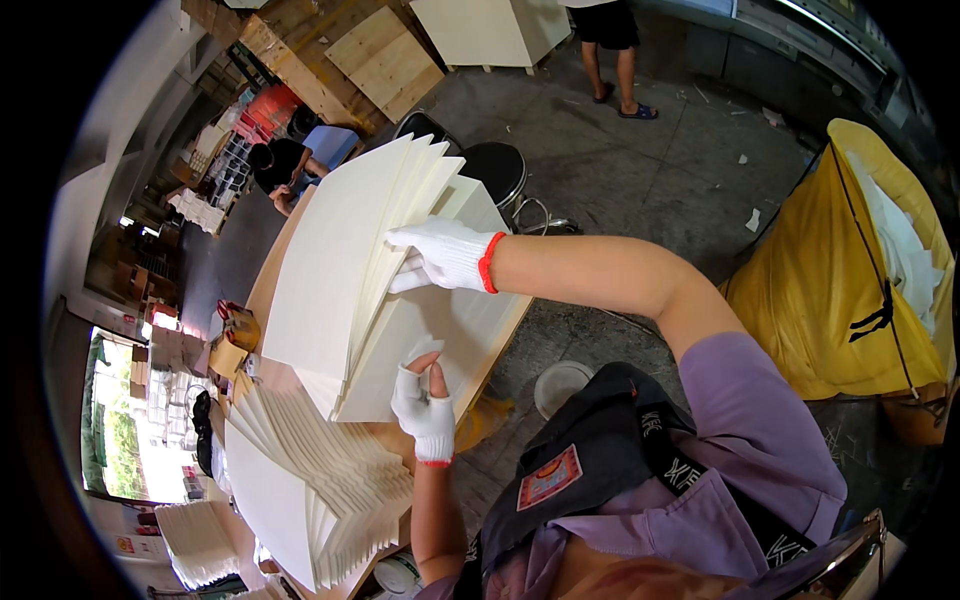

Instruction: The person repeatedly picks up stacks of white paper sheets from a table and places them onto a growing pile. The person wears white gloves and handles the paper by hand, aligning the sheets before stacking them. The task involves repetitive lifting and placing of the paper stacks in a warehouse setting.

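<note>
Head view: a fanned stack of cream paperboard sheets (350, 270) stands tilted on a wooden table (268, 275), just left of the picture's centre. The right hand (445, 255), in a white knit glove with a red cuff, reaches in from 3 o'clock; its fingers are pushed in among the upper sheet edges, spread apart and separating them, so it is pressing between sheets, not clamped around one. The left hand (424, 405), gloved too but with bare fingertips showing, sits at 6 o'clock of the stack, thumb and forefinger pinched on the lower edge of the front sheet.

At 7 o'clock a second pile of fanned cream sheets (315, 490) lies spread on the same table, near the left hand but not touching it. At 9 o'clock of the stack, a small orange-handled tool (238, 322) rests at the table edge. At 12 o'clock stands a black round stool (495, 168). A yellow sack (810, 290) with white scraps stands well apart at 3 o'clock. Another person's legs (612, 65) show at 1 o'clock, and a seated person (285, 165) at 11 o'clock.
</note>
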Demonstrator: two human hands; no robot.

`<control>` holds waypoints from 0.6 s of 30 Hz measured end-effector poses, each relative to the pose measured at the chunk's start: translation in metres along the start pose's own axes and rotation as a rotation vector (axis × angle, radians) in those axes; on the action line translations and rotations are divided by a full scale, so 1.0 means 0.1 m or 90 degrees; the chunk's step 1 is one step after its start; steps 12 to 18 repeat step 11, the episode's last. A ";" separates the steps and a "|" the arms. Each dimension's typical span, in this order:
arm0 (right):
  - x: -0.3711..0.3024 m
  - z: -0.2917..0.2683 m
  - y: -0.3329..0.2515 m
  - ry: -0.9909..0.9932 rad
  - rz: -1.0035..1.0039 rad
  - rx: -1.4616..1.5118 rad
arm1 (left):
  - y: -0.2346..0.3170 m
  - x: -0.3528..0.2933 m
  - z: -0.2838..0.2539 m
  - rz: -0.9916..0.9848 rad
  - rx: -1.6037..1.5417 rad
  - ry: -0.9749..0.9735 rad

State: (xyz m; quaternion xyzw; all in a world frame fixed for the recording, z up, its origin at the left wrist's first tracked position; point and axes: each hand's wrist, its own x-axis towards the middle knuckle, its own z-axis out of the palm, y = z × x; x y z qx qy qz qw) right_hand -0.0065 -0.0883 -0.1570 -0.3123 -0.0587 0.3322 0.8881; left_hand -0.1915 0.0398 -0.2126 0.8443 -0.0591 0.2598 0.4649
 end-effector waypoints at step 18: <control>-0.24 -0.14 -0.29 -0.207 0.047 -0.159 | -0.16 -0.58 -0.74 -0.444 -1.193 0.113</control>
